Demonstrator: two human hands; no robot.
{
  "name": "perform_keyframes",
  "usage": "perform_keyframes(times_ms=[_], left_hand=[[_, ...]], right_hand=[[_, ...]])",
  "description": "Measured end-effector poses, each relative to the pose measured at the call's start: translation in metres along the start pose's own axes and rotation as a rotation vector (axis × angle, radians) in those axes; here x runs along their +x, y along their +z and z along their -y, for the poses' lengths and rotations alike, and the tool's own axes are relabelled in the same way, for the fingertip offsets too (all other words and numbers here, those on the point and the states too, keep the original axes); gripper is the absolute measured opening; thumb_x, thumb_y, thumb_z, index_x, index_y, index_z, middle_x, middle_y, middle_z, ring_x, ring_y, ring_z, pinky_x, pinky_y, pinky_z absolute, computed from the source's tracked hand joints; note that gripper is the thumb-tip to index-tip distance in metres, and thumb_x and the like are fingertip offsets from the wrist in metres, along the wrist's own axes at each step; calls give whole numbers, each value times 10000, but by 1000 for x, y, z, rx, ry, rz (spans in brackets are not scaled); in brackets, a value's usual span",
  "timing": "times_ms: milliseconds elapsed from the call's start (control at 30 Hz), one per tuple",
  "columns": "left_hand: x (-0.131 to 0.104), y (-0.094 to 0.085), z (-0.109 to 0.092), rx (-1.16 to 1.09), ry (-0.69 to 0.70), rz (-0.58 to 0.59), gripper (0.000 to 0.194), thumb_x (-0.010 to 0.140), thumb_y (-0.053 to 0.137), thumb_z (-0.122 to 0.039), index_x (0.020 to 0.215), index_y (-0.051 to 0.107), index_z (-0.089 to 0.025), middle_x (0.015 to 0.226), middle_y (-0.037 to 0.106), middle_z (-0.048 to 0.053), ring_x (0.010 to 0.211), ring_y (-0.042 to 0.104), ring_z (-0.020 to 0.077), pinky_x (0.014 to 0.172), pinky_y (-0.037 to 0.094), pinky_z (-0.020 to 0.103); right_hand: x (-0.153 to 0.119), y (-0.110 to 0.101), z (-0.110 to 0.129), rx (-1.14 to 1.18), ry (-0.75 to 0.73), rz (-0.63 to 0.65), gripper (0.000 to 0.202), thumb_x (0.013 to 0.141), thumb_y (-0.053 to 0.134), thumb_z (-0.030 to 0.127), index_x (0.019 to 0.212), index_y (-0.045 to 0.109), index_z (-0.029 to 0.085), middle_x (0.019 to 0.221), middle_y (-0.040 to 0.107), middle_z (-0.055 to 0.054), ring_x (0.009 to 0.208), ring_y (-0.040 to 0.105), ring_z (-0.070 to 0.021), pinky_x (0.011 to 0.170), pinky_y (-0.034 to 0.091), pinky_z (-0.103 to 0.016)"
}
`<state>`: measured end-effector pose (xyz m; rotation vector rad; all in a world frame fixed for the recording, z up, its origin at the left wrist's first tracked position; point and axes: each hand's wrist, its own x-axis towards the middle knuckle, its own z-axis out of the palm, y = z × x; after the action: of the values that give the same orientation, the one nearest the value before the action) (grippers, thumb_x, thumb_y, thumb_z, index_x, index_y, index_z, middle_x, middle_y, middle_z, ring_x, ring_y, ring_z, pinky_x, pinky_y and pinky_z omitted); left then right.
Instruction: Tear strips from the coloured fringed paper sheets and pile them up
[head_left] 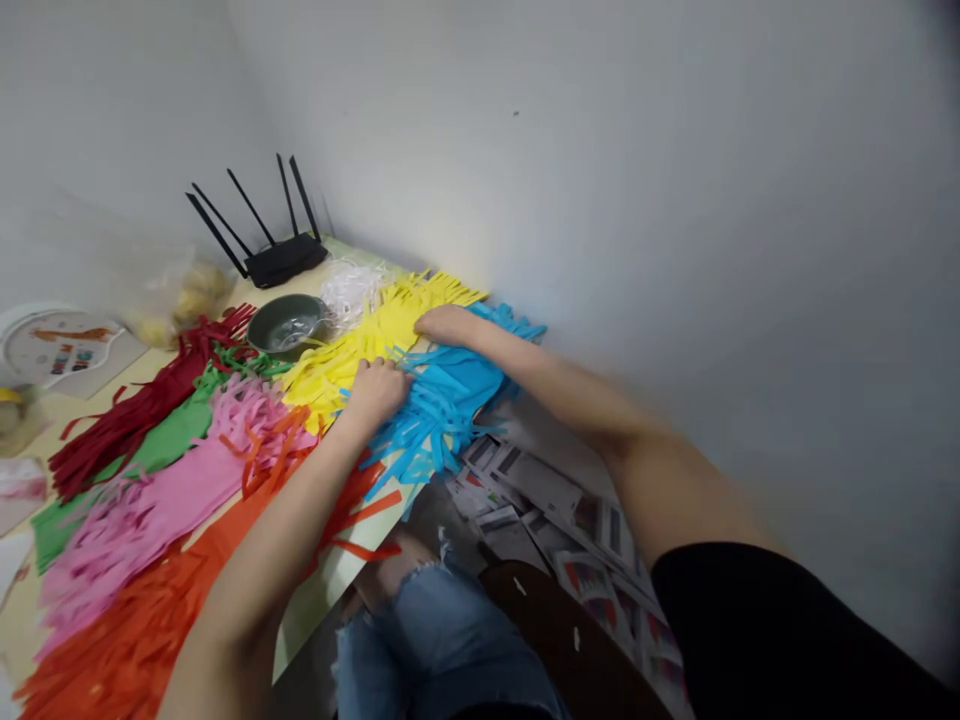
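My left hand (381,392) rests where the yellow fringed fabric (386,325) meets the blue fringed fabric (461,380), its fingers curled down on the yellow strips. Whether they pinch anything is hard to see. Farther right, my right hand (448,326) bends over the yellow piece near its back end, fingertips pressed together on the cloth. The blue piece lies beneath both wrists, its fringe hanging over the table edge. Left of my left forearm, orange fringed fabric (232,535), pink fringed fabric (180,490), green fabric (169,440) and dark red fringed fabric (161,400) lie in rows.
A dark green bowl (283,328) with clear plastic inside stands behind the fabrics, beside white shredded strands (352,292). A black router (285,260) with several antennas sits in the back corner. Walls border the table. Printed boxes (540,485) lie below, right of a brown seat (547,630).
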<state>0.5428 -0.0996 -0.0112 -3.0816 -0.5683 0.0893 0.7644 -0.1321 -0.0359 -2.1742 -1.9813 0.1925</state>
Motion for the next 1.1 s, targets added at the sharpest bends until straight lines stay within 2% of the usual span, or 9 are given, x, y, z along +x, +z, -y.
perform_keyframes(times_ms=[133,233,400,533,667,733,867,1000,1100], left_hand=[[12,-15,2,-3,-116,-2,384,971,445,-326,940,756,-103,975,725,215,1009,648,342,928,443,476],[35,-22,5,-32,-177,-69,375,969,413,-257,1058,744,-105,1093,709,212,1110,610,339,938,448,436],[71,-8,10,-126,-222,-99,341,950,499,-310,1146,716,-133,1157,696,176,1113,626,302,935,462,365],[84,3,9,-179,-288,-103,367,923,540,-384,1126,708,-129,1156,686,189,1072,649,318,902,481,379],[91,4,7,-229,-351,-118,288,905,513,-288,1035,724,-141,1159,690,202,1118,638,339,962,452,433],[94,2,8,-270,-393,-142,267,898,491,-240,1002,722,-154,1154,696,202,1123,639,343,982,432,462],[100,-3,18,-405,-522,-233,207,858,520,-212,950,700,-168,1056,722,175,1046,661,324,901,458,429],[101,-12,31,-576,-613,-388,75,788,582,-177,822,650,-177,873,706,83,876,657,240,792,462,326],[98,-18,42,-670,-667,-585,31,798,577,-168,789,606,-177,833,656,36,855,617,194,815,446,293]], right_hand=[[12,-8,-6,-111,-41,80,313,903,507,142,1064,772,100,1134,731,-214,1053,664,-295,863,448,-352],[21,-16,-7,-135,-65,114,315,865,522,136,1037,785,121,1116,746,-172,1001,669,-255,822,433,-306],[29,-20,-10,-138,-86,122,306,836,544,136,1040,770,109,1100,748,-157,929,653,-218,749,390,-278],[32,-19,-17,-101,-96,120,270,797,598,125,1009,765,106,1030,759,-126,877,636,-199,705,358,-273],[30,-29,-19,-37,-105,103,217,799,638,129,977,762,119,1008,755,-94,884,630,-183,731,374,-258],[25,-37,-15,-5,-100,61,227,837,631,163,1027,748,120,1095,735,-109,974,625,-196,795,393,-257],[11,-39,7,47,-50,-46,343,975,478,279,1173,683,87,1225,681,-167,1135,590,-243,916,400,-301],[10,-16,36,86,18,29,302,938,491,166,1122,703,53,1120,724,-184,1046,658,-257,897,449,-315],[22,0,48,114,100,28,396,946,481,112,1315,588,14,1330,621,-234,1189,618,-268,1014,444,-354]])
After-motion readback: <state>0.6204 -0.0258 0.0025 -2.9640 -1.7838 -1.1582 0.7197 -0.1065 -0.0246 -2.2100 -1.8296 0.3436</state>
